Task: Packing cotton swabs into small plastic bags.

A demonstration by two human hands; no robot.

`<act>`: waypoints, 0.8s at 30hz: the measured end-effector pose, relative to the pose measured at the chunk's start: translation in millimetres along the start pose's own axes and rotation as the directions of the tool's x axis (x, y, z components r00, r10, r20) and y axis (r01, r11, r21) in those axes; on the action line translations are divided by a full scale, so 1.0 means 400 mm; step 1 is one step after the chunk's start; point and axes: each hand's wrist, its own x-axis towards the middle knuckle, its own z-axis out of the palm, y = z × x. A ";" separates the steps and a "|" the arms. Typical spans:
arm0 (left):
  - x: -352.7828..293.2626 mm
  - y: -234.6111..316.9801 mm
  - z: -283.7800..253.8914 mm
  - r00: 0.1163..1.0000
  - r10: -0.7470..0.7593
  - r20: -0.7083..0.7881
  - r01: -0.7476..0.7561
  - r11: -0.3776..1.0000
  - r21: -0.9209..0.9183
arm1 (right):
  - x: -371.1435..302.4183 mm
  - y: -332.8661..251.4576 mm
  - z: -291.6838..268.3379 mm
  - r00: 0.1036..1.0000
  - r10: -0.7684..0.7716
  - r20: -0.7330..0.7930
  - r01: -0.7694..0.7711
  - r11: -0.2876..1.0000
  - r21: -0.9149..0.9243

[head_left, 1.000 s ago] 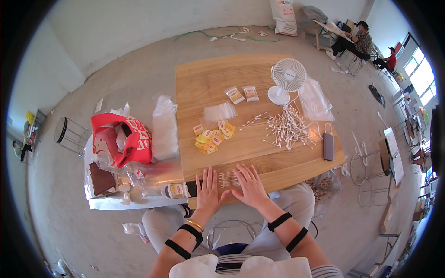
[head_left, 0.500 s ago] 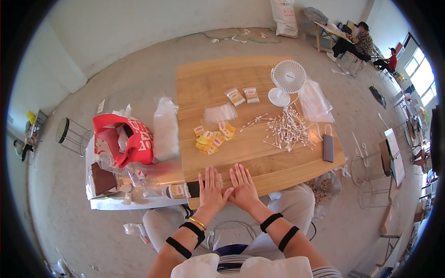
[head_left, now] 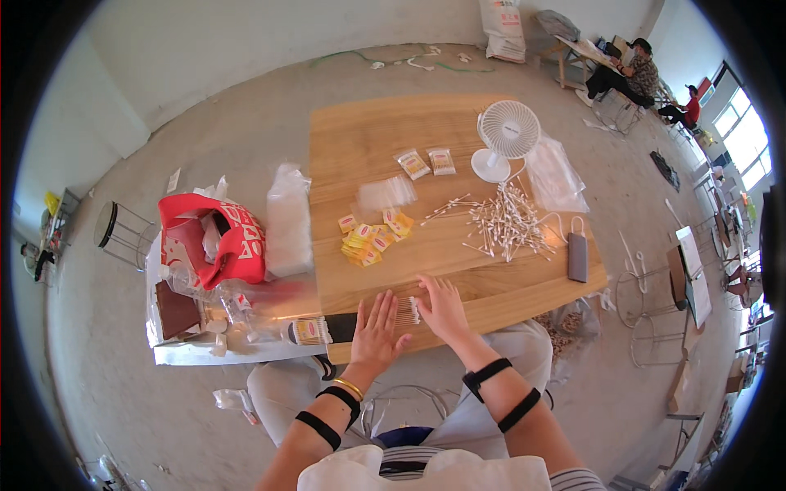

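Note:
My left hand (head_left: pixel 375 331) lies flat, fingers stretched out, over a row of cotton swabs (head_left: pixel 407 312) at the table's near edge. The swabs lie side by side, their tips showing to the right of that hand. Just beyond the row's right end is my right hand (head_left: pixel 444 311), its fingers apart and nothing seen in them. Left of my left hand, a dark strip (head_left: pixel 342 327) runs along the edge, with a filled swab packet (head_left: pixel 309 331) at its end. Farther in are yellow printed cards (head_left: pixel 372 239) and a loose heap of cotton swabs (head_left: pixel 509 222).
Clear small bags (head_left: pixel 386 195), two filled packets (head_left: pixel 413 164), a white fan (head_left: pixel 508 131), larger plastic bags (head_left: pixel 557 176) and a grey corded block (head_left: pixel 578 259) are on the wooden table (head_left: pixel 368 123). At left stands a red bag (head_left: pixel 241 245). A person (head_left: pixel 634 72) sits far right.
My right hand has lifted off the swab row and shifted right, uncovering the swab tips. My left hand stays flat on the row. The view has shifted slightly.

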 end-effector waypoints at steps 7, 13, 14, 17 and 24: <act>0.000 0.000 0.004 1.000 -0.013 0.001 0.013 0.998 -0.058 | 0.071 0.008 0.016 0.996 -0.087 0.030 0.090 0.990 -0.104; -0.003 -0.003 0.004 1.000 -0.007 -0.026 0.004 0.995 -0.096 | 0.071 0.104 -0.111 0.999 0.041 0.017 -0.035 0.966 -0.254; -0.001 0.000 0.002 1.000 -0.005 -0.030 0.001 0.994 -0.108 | 0.066 0.126 -0.126 0.994 0.062 -0.089 -0.089 0.937 -0.337; -0.005 -0.005 0.001 1.000 -0.013 -0.020 0.010 0.991 -0.133 | 0.041 0.088 -0.126 0.954 -0.101 -0.282 0.008 0.949 -0.314; 0.001 -0.009 0.014 0.999 0.007 -0.034 -0.011 0.995 -0.098 | -0.079 -0.017 0.021 0.942 -0.332 0.038 0.327 0.893 -0.310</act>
